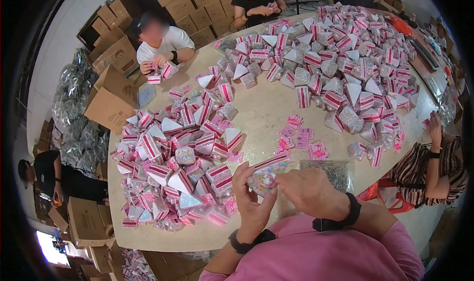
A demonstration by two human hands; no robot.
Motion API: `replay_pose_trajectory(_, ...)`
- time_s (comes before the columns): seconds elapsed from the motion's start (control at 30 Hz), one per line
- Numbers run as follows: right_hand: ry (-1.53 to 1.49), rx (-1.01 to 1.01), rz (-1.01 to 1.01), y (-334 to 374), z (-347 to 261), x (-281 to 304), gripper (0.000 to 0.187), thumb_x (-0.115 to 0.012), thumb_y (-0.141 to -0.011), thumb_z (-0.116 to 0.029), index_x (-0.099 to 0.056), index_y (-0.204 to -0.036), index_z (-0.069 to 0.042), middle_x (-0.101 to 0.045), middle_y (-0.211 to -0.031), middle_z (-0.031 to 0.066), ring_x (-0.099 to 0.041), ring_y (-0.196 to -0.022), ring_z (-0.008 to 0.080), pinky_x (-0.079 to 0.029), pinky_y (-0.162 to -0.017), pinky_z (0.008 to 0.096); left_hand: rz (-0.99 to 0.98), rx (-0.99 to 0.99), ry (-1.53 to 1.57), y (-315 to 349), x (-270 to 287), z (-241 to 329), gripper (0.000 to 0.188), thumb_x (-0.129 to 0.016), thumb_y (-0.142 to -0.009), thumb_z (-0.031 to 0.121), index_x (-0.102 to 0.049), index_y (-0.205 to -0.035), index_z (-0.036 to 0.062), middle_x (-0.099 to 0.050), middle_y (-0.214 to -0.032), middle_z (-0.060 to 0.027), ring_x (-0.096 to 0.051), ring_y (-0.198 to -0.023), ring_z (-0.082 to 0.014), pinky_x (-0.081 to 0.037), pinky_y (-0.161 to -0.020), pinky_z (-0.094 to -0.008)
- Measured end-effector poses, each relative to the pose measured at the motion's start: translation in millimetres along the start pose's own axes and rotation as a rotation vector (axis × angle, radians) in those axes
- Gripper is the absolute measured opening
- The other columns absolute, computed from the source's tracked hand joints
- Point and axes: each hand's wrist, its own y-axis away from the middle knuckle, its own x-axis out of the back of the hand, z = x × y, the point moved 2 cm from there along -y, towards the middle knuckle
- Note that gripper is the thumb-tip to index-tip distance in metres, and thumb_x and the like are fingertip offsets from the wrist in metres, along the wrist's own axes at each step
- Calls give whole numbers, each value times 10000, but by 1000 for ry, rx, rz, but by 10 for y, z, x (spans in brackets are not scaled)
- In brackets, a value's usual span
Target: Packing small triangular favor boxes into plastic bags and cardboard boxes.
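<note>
A pale, smooth tabletop is carrying a heap of glossy pink-and-white wedges along its left edge and a larger heap across its far right corner, while brown cardboard cartons are standing beyond the far edge. Above the near edge, the person's left hand is curling half-open around a speckled, stripe-sided wedge, and the right hand is pinching its side, fingers nearly closed. Flat pink cards are lying beyond a shallow, clear tray.
</note>
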Motion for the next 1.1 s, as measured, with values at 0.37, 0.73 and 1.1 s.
replay_pose_trajectory(0.37,15,-7,38,-4,-37,-5,152,-584,-768,-90,-536,-890,-13,-554,-706,95,-590,-581,282,-456,-484,377,19,-50,-157,16,-2,89,676,-744,-690,38,-395,-1268,62,-338,-1335,-137,-339,-1263,-269,-290,-1048,-376)
replay_pose_trajectory(0.73,107,-26,19,22,-30,1,180,-589,-769,-105,-532,-911,-11,-546,-677,95,-586,-565,273,-461,-485,375,3,-155,-337,-3,15,119,665,-733,-694,28,-397,-1267,60,-348,-1307,-148,-364,-1232,-289,-315,-1030,-379)
replay_pose_trajectory(1.1,91,-27,60,25,-42,-5,147,-588,-772,-100,-527,-880,-22,-548,-670,99,-586,-561,276,-463,-477,372,-6,-41,-150,7,-27,78,701,-705,-697,-37,-369,-1301,82,-296,-1325,-136,-392,-1208,-245,-506,-868,-325)
